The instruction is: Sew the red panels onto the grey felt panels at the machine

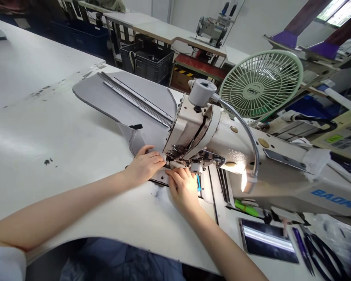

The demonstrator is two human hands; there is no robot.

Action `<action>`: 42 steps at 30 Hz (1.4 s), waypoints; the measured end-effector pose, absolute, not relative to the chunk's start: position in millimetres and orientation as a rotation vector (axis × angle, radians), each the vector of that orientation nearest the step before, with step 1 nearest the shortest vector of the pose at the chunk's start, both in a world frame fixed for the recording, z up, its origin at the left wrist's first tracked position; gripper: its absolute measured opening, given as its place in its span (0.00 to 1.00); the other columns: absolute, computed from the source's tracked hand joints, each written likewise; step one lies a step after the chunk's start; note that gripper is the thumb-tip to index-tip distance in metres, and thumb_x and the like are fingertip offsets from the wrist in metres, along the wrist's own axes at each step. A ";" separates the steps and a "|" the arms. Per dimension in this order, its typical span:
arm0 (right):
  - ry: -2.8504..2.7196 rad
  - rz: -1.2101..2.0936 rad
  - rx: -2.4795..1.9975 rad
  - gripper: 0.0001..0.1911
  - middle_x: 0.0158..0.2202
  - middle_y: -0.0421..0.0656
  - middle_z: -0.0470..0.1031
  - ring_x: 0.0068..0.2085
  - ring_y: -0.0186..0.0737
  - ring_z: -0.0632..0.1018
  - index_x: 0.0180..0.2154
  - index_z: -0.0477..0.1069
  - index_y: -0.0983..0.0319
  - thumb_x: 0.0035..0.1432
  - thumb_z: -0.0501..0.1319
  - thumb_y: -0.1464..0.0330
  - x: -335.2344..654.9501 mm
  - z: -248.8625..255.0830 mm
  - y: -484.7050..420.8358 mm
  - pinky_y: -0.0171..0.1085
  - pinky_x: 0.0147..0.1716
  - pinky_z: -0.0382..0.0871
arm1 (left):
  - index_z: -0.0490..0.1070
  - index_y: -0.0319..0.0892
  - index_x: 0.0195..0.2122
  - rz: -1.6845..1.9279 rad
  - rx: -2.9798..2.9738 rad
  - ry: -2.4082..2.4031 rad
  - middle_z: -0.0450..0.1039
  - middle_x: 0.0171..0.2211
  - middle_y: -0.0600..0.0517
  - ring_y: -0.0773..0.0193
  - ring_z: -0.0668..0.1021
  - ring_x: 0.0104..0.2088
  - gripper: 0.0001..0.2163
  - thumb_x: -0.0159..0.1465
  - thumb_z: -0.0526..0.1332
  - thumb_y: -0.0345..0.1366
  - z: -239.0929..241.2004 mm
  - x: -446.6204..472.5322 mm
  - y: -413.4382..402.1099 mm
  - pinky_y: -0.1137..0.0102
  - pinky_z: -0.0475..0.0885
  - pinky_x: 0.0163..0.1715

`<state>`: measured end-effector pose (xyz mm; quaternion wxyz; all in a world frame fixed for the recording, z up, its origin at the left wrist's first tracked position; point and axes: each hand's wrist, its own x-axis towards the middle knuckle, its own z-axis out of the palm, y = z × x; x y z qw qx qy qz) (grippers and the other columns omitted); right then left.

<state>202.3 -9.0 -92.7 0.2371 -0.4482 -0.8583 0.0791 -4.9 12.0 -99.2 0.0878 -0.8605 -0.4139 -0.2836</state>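
A grey fabric piece (105, 95) with dark edging and dark strips lies on the white table, its near end running to the head of a sewing machine (190, 121). My left hand (146, 166) is closed on the near edge of this fabric, just left of the presser foot area. Close by, a turned-up flap of it carries a small black tab (136, 127). My right hand (185, 187) rests at the needle plate with bent fingers pressed together, below the machine head. What those fingertips hold, if anything, is hidden.
A lit lamp (247, 181) on a flexible neck hangs beside the machine arm. To the right lie a phone (267, 240), a purple pen-like tool (302, 248) and black-handled scissors (324, 253). A green fan (260, 84) stands behind; a dark crate (148, 64) is beyond the table.
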 end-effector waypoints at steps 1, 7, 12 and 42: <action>-2.357 0.208 -1.221 0.13 0.39 0.44 0.78 0.41 0.42 0.74 0.44 0.76 0.59 0.67 0.54 0.71 202.5 -92.9 -8.6 0.41 0.39 0.57 | 0.73 0.45 0.43 -0.856 -2.531 -1.231 0.80 0.38 0.58 0.67 0.77 0.43 0.10 0.70 0.54 0.28 -99.2 -5.9 12.5 0.60 0.56 0.60; -2.350 0.184 -1.185 0.12 0.38 0.44 0.77 0.41 0.43 0.74 0.43 0.77 0.59 0.66 0.54 0.71 202.1 -96.0 -5.8 0.43 0.43 0.60 | 0.74 0.39 0.51 -0.560 -2.334 -1.572 0.74 0.55 0.42 0.50 0.72 0.58 0.18 0.69 0.55 0.45 -90.7 -17.3 21.0 0.53 0.57 0.61; -2.333 0.293 -1.168 0.13 0.39 0.46 0.77 0.42 0.46 0.73 0.43 0.77 0.59 0.65 0.54 0.71 203.8 -93.8 -11.9 0.45 0.44 0.61 | 0.74 0.36 0.51 -0.319 -2.367 -1.692 0.77 0.49 0.39 0.50 0.78 0.47 0.21 0.70 0.51 0.46 -82.3 -29.2 1.2 0.56 0.65 0.49; -2.091 0.942 -1.228 0.16 0.29 0.40 0.71 0.29 0.36 0.71 0.42 0.69 0.58 0.66 0.50 0.55 87.9 -31.5 -2.5 0.32 0.24 0.56 | 0.71 0.41 0.33 -0.447 -2.410 -1.644 0.72 0.32 0.50 0.62 0.73 0.34 0.19 0.71 0.49 0.48 -13.3 -193.9 -92.9 0.68 0.64 0.33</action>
